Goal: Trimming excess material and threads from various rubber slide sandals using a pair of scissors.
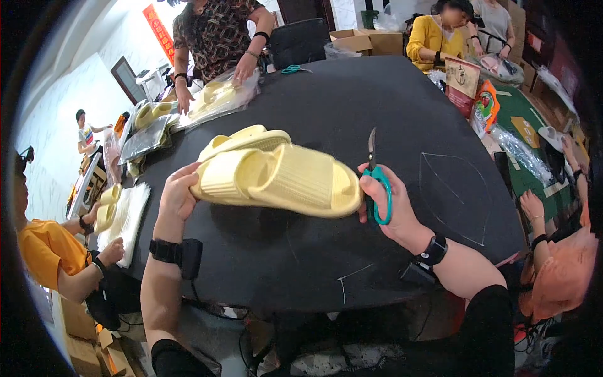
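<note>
A pair of pale yellow slide slippers (301, 179) is held up over the black table, one slipper partly behind the other. My left hand (180, 191) is closed on the toe end at the left. My right hand (392, 207) grips scissors (381, 195) with teal handles, their blades pointing up and away from me. Its fingertips also meet the heel end of the nearer slipper. The fingers behind the slippers are partly hidden.
Across the black table (352, 264), a person handles slippers in a clear bag (220, 100). Another pair of teal scissors (295, 69) lies near the far edge. At left, a person in orange holds yellow slippers (108, 207) over a stack of white bags (130, 220). People work at a green table (527, 157) on the right.
</note>
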Demonstrator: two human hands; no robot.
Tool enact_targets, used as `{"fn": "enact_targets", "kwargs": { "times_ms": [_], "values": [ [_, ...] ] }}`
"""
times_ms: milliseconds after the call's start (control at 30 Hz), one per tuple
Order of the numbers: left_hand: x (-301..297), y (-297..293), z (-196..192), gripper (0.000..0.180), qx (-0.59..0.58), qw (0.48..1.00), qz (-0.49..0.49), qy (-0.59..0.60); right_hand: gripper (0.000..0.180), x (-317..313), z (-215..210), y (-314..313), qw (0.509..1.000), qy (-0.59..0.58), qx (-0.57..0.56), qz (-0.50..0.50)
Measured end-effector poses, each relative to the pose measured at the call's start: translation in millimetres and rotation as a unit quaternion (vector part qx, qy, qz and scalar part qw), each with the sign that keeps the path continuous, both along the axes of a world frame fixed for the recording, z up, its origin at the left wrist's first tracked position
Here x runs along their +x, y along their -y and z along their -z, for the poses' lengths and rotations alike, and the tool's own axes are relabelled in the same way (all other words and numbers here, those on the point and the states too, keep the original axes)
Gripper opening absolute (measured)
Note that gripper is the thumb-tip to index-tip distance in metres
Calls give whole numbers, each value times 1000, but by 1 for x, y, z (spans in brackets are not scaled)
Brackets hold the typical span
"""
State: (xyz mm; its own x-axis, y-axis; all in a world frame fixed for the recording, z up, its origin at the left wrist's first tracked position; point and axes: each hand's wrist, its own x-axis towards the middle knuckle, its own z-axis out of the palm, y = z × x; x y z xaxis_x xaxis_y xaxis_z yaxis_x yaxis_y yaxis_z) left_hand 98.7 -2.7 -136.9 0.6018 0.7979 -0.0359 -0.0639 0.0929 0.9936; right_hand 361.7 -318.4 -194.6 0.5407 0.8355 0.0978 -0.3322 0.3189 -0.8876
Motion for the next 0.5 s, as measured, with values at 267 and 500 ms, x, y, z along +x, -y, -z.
{"fn": "enact_targets", "kwargs": {
  "times_ms": [267, 500],
  "values": [
    [74, 9, -3, 45, -57, 985, -45, 154, 33, -11, -17, 12, 994, 86, -15, -58],
    [186, 70, 4, 48, -107, 957, 164, 215, 31, -9, -6, 4, 998, 50, -27, -40]
  ]
}}
